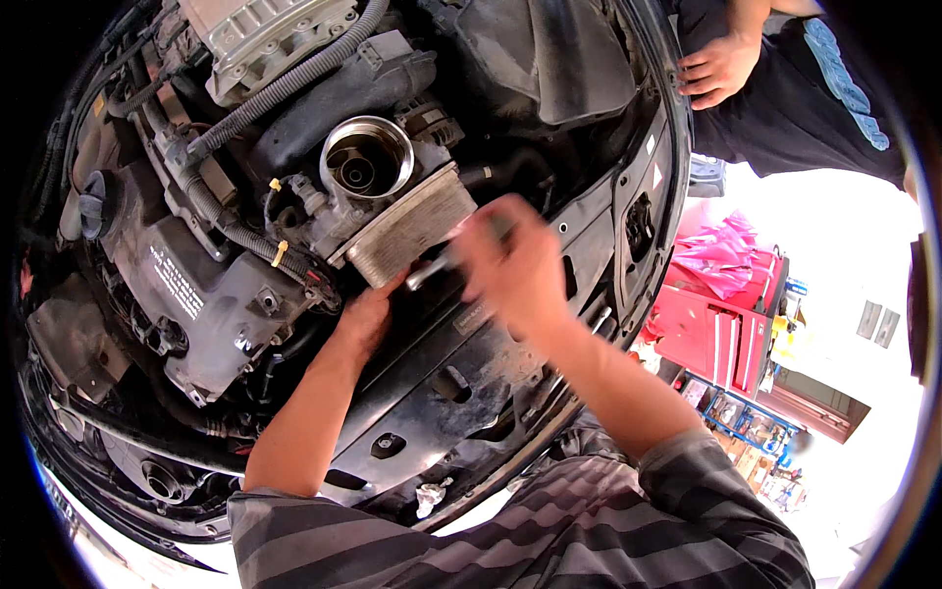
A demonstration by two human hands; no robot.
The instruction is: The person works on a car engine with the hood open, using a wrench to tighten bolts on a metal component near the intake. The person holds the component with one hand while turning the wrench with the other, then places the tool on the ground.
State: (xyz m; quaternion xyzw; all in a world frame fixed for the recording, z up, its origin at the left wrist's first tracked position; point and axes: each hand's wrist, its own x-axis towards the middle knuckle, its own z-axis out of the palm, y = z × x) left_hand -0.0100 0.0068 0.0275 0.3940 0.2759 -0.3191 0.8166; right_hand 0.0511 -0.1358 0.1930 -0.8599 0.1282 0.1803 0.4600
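My left hand (pixel 368 319) reaches under the finned metal cooler block (pixel 407 221), its fingertips mostly hidden there. My right hand (pixel 505 260), blurred by motion, is closed on a silver tool (pixel 430 273) just right of the block, probably a wrench; its exact form is unclear. Above the block sits an uncapped round housing (pixel 368 157) with a bright metal rim. Corrugated hoses (pixel 226 211) with yellow ties run along the left of it, beside a black engine cover (pixel 196 324).
The car's front body panel (pixel 451 388) curves below my arms. Another person's hand (pixel 716 69) rests by the car's edge at upper right. Beyond stand a red tool chest (pixel 711 334) with pink cloth (pixel 716 255) on it and a blue rack (pixel 746 422) of parts.
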